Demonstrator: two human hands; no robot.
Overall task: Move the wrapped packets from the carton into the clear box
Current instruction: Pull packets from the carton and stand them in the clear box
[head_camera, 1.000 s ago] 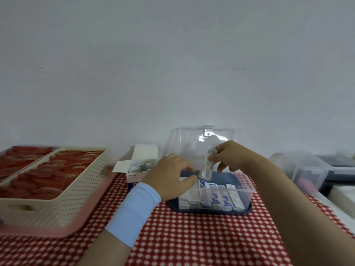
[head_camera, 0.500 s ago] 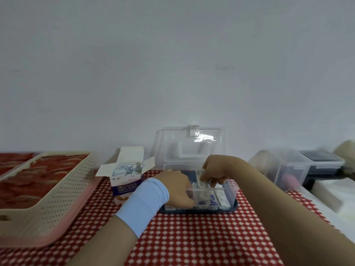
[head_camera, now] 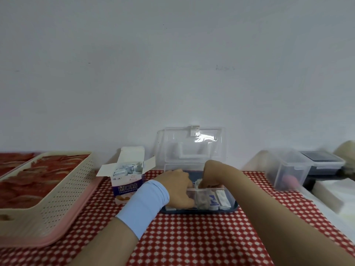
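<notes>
Checked cloth: both hands in clear box, carton beside.

**Print on the carton front, little legible elsewhere**

The open carton carries the only lettering that can be made out. Its front face has a purple band with large white Chinese characters — they look like 创口贴 — and under them a smaller line of Latin capitals that seems to read "CHUANGKOUTIE", cut off at the right by a blue wristband. Two small dark characters sit above the band on the white part; they are too blurred to read. The wrapped packets standing in the clear box show blue marks — too blurred to read.
</notes>
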